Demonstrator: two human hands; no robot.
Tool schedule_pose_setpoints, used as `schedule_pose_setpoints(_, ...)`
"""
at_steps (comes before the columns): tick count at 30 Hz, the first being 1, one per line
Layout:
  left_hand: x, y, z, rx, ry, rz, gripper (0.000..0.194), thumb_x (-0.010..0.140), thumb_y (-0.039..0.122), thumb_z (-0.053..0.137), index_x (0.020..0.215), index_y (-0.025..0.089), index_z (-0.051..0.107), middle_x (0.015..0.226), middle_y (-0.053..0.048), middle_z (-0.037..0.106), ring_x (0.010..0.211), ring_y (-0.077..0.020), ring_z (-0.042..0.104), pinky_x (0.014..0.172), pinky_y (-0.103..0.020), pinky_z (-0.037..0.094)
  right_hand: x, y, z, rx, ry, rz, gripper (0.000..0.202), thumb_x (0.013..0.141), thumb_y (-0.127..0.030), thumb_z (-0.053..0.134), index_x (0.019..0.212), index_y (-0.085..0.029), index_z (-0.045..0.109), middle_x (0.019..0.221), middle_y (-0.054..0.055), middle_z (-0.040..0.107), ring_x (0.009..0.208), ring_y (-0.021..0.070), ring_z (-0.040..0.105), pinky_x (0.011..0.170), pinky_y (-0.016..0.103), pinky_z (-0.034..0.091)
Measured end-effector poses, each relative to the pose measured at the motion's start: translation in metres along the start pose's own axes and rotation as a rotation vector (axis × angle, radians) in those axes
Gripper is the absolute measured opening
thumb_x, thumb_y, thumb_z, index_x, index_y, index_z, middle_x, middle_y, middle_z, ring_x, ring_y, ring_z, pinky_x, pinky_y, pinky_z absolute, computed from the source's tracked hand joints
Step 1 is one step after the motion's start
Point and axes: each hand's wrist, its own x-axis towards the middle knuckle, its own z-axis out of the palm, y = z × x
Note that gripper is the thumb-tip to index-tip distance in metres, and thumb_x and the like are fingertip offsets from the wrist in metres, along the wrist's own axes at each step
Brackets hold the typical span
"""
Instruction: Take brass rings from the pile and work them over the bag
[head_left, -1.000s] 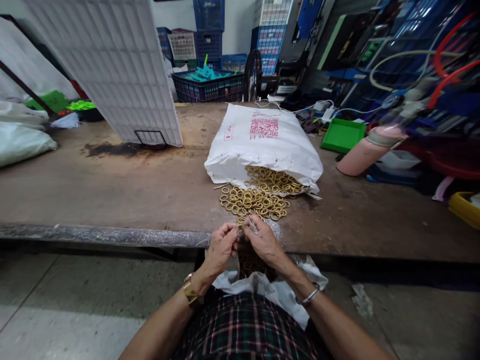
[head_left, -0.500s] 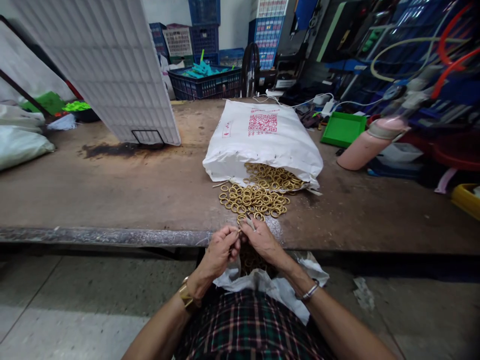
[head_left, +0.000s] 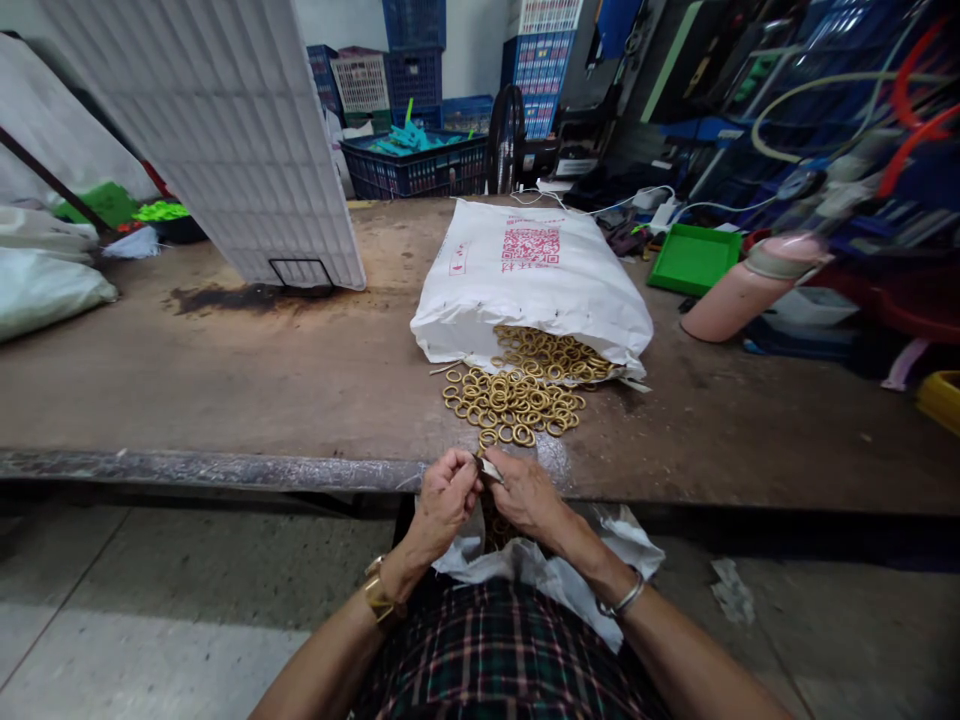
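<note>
At the table's front edge my left hand (head_left: 448, 490) is closed in a pinch; whatever its fingertips hold is too small to make out. Close against it, my right hand (head_left: 527, 492) is closed around a small pale tool (head_left: 491, 470) with a dark tip, which points to the left fingertips. Just beyond both hands lies a loose pile of gold rings (head_left: 517, 400). More rings spill from the open mouth of a white sack (head_left: 536, 275) with red print. Below my hands, over the lap, a white bag (head_left: 551, 575) lies partly hidden, with rings inside.
A ribbed white panel (head_left: 217, 140) stands on the table (head_left: 225, 390) at the left. On the right are a green tray (head_left: 694, 258) and a pink bottle (head_left: 750, 290). Crates (head_left: 415, 168) and a black fan (head_left: 507, 140) are behind the table.
The pale tool in my right hand has tilted, its dark tip now against my left fingertips. My right hand has moved slightly down. The whole view has shifted a little.
</note>
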Motion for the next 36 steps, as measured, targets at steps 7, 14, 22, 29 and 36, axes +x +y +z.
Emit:
schedule_pose_setpoints(7, -0.009, 0.006, 0.001, 0.045, 0.014, 0.026, 0.03, 0.073, 0.045, 0.056, 0.068, 0.017, 0.045, 0.052, 0.006, 0.045, 0.04, -0.0035, 0.036, 0.039, -0.016, 0.027, 0.004, -0.003, -0.007, -0.158, -0.092, 0.045, 0.022, 0.076, -0.014, 0.038, 0.09, -0.017, 0.053, 0.073, 0.006, 0.064, 0.061, 0.0142, 0.053, 0.053, 0.025, 0.022)
schedule_pose_setpoints(14, -0.02, 0.015, 0.002, -0.262, -0.127, -0.067, 0.031, 0.071, 0.045, 0.059, 0.072, 0.017, 0.045, 0.057, 0.005, 0.048, 0.037, -0.003, 0.036, 0.033, -0.015, 0.025, 0.018, 0.003, -0.011, -0.23, 0.069, 0.215, 0.017, 0.08, -0.017, 0.038, 0.091, -0.018, 0.052, 0.073, 0.005, 0.064, 0.063, 0.0146, 0.056, 0.053, 0.025, 0.023)
schedule_pose_setpoints(22, -0.008, 0.007, -0.007, -0.481, -0.071, -0.155, 0.026, 0.068, 0.034, 0.064, 0.073, 0.015, 0.048, 0.074, -0.003, 0.059, 0.049, -0.0067, 0.049, 0.036, -0.015, 0.031, 0.032, 0.0, -0.012, -0.29, 0.053, 0.306, 0.02, 0.085, -0.032, 0.04, 0.098, -0.02, 0.049, 0.079, 0.007, 0.065, 0.068, 0.0176, 0.06, 0.054, 0.025, 0.027)
schedule_pose_setpoints(29, -0.002, 0.006, -0.013, -0.64, -0.092, -0.277, 0.022, 0.067, 0.024, 0.064, 0.084, 0.014, 0.055, 0.071, -0.002, 0.058, 0.058, -0.0095, 0.055, 0.042, -0.016, 0.037, 0.029, 0.004, -0.01, -0.269, 0.091, 0.25, 0.018, 0.079, -0.021, 0.043, 0.094, -0.021, 0.053, 0.074, 0.005, 0.065, 0.063, 0.0157, 0.057, 0.052, 0.024, 0.024)
schedule_pose_setpoints(36, 0.007, 0.003, -0.006, -0.515, 0.047, -0.186, 0.025, 0.064, 0.03, 0.068, 0.073, 0.015, 0.05, 0.067, 0.001, 0.056, 0.057, -0.0095, 0.054, 0.04, -0.015, 0.035, 0.023, 0.01, -0.004, 0.125, 0.193, 0.157, 0.018, 0.079, -0.024, 0.038, 0.071, -0.02, 0.053, 0.061, -0.001, 0.055, 0.055, 0.0106, 0.046, 0.052, 0.021, 0.027)
